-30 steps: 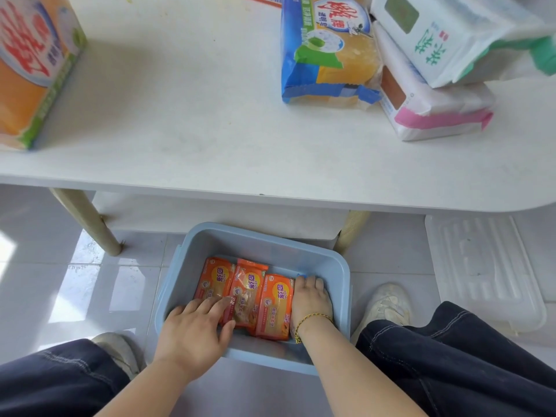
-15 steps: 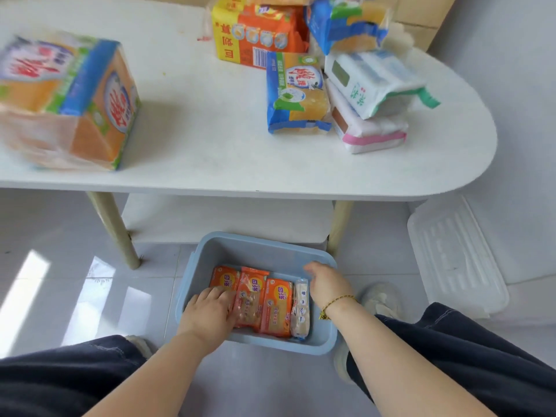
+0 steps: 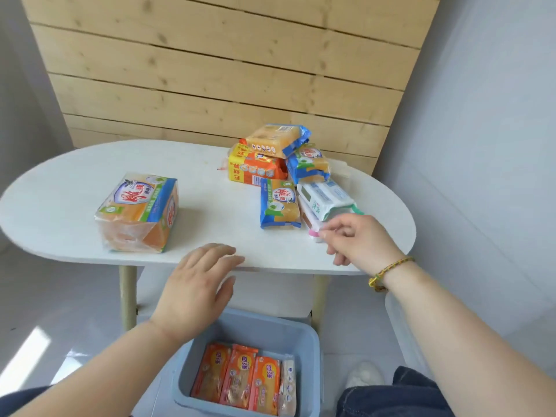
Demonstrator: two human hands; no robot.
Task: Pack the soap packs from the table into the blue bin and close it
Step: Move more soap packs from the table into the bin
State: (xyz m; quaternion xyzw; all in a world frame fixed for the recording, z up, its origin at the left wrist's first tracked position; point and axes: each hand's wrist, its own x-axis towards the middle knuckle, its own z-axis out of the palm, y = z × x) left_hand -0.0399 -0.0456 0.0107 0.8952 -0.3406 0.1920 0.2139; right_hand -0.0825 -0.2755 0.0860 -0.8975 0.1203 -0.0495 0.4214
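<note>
Soap packs (image 3: pixel 279 203) crowd the white table (image 3: pixel 210 212) at far right, with one big orange pack (image 3: pixel 138 212) alone at left. Our left hand (image 3: pixel 195 290) hovers flat, fingers spread, at the near edge. Below, on the floor, the blue bin (image 3: pixel 258 329) holds four packs (image 3: pixel 240 377). Our right hand (image 3: pixel 358 239), fingers curled, is at the pink-edged pack (image 3: pixel 313 228); whether it grips we cannot tell. Pine planks (image 3: pixel 210 70) stand behind.

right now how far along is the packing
Done: four packs stand in the blue bin. In hand: the right hand reaches the pink-edged pack on the table, grip unclear; the left hand hovers open. Left: the big orange pack, the pile behind, and closing the uncovered bin.
</note>
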